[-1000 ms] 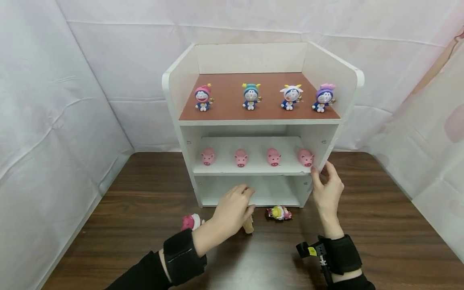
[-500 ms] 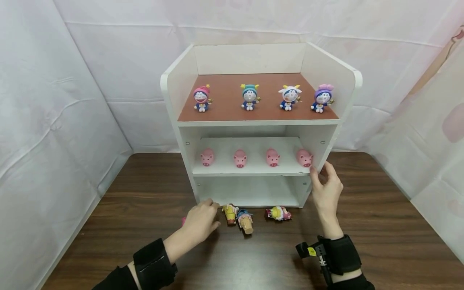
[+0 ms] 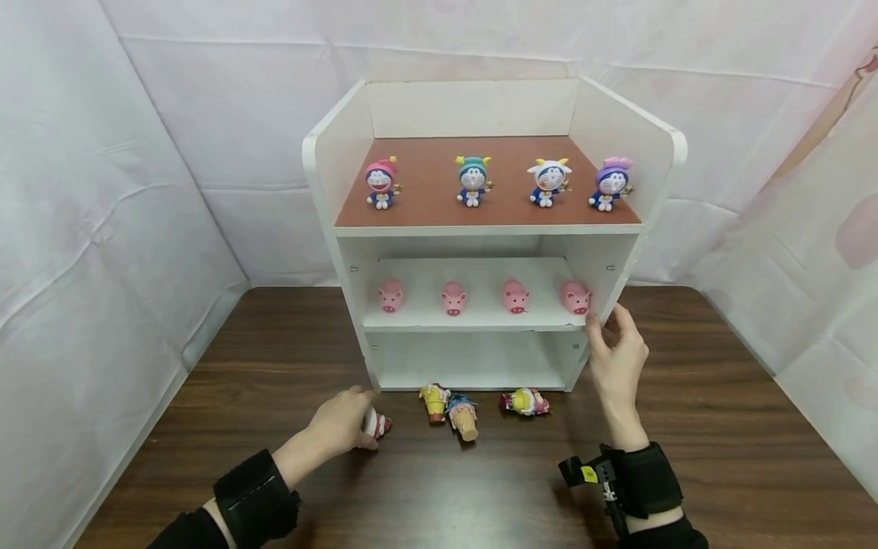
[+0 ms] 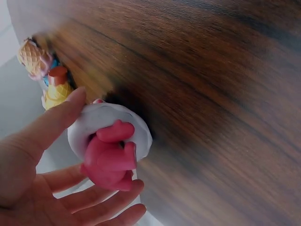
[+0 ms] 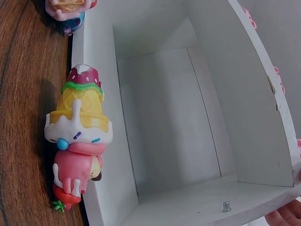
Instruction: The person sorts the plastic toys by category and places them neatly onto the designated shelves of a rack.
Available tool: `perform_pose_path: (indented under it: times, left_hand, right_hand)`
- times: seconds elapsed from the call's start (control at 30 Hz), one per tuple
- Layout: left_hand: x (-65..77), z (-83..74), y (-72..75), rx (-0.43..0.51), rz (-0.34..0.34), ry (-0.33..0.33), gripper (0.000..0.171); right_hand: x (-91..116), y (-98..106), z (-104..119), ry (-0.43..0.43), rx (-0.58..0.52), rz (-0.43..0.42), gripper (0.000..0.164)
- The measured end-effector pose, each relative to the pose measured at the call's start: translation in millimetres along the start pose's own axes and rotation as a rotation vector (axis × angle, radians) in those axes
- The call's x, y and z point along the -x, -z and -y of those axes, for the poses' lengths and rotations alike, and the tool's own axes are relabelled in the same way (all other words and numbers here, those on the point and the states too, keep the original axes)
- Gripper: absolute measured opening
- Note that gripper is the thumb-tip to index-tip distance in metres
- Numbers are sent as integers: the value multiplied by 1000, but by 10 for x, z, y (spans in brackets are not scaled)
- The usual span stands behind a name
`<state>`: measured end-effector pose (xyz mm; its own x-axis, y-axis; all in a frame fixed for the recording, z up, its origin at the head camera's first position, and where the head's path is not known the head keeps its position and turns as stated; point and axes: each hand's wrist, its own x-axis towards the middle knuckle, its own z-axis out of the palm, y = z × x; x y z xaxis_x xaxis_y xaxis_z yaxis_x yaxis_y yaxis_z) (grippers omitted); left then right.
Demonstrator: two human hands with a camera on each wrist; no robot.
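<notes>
Head view: the person's left hand (image 3: pixel 336 423) is low over the bench (image 3: pixel 480 496), pinching a red-and-white figurine (image 4: pixel 113 160) near the lower left corner of a white shelf unit (image 3: pixel 473 362). In the left wrist view the thumb presses the white part, the index fingertip is hidden behind, and the other fingers spread apart beneath. The right hand (image 3: pixel 617 370) grips the right side panel (image 3: pixel 627 133), thumb at the front edge, fingers round the outside. Before the unit lie a yellow cone figurine (image 3: pixel 434 402), a tan cone figurine (image 3: pixel 464 419) beside it and, farther right, a third cone figurine (image 3: pixel 526 402). Four pink pigs (image 3: pixel 453 298) line the middle shelf (image 3: pixel 483 305); four hatted figures (image 3: pixel 472 183) stand above
</notes>
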<state>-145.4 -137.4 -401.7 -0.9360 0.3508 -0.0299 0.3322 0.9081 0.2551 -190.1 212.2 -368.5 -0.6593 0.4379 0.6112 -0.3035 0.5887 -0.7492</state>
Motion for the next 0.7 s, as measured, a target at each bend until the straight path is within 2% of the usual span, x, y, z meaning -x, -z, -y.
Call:
perform_pose_path:
  times: [0.27, 0.43, 0.57, 0.7]
  left_hand:
    - [41, 73, -32, 141, 29, 70, 58]
    - [57, 79, -70, 209, -1, 85, 56]
    - [68, 34, -91, 224, -33, 49, 57]
    - [45, -31, -125, 228, -57, -51, 56]
  right_hand:
    - [2, -3, 12, 9, 21, -8, 26]
    - [2, -3, 11, 13, 16, -9, 26]
    - [3, 0, 6, 14, 22, -7, 26]
    - [4, 2, 1, 13, 26, -6, 27]
